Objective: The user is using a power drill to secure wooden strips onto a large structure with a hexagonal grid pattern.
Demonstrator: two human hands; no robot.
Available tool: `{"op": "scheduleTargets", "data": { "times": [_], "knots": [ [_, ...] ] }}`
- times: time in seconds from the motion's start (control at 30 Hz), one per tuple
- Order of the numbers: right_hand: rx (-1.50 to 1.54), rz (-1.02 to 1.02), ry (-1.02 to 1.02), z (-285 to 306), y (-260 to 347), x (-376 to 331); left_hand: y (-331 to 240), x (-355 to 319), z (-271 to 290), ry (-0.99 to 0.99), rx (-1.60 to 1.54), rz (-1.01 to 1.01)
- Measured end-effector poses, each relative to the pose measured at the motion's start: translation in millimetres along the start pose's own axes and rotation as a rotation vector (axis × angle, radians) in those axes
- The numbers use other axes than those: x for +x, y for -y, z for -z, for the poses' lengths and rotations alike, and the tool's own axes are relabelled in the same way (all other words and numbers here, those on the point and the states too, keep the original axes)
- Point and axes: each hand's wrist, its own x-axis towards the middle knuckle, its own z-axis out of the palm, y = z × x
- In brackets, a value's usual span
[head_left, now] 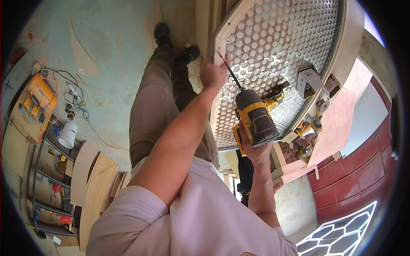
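A yellow and black cordless drill is in my right hand, whose fingers wrap its grip. From its chuck a long thin bit runs up and left to the corner of a wooden frame. My left hand is closed over the frame's edge beside the bit tip; its fingertips are partly hidden behind the bit. Inside the frame lies a panel covered with round wooden dots on a shiny surface. Another yellow power tool rests on the panel, just beyond the drill.
An open cardboard box stands on the panel's right part. More yellow power tools lie beyond the rim. At left are a yellow case, tangled cables, a white bucket, a black shelf rack and leaning wooden boards.
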Motion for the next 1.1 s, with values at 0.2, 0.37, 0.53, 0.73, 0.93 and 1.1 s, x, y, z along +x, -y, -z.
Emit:
{"op": "scheduleTargets", "data": {
  "times": [0.2,0.37,0.53,0.73,0.93,1.1],
  "knots": [
    [-0.023,-0.021,0.037,5.8,8.1,5.7,1.6,1.2,-0.3,-0.003,0.011,0.003],
    [-0.036,-0.071,0.022,7.7,15.3,10.7,-3.2,-0.6,4.2,0.020,0.004,0.005],
    [-0.043,-0.138,0.084,9.0,24.4,17.2,-1.2,1.5,1.3,0.018,0.029,0.016],
    [-0.013,-0.165,0.089,8.9,34.8,25.4,2.1,2.3,-4.0,-0.030,0.005,-0.003],
    [0.001,-0.209,0.129,9.9,43.9,33.8,4.8,3.2,-5.1,-0.011,0.007,0.046],
    [-0.011,-0.204,0.119,9.0,43.1,34.4,3.3,2.2,-2.5,0.057,-0.010,0.055]
  ]
}}
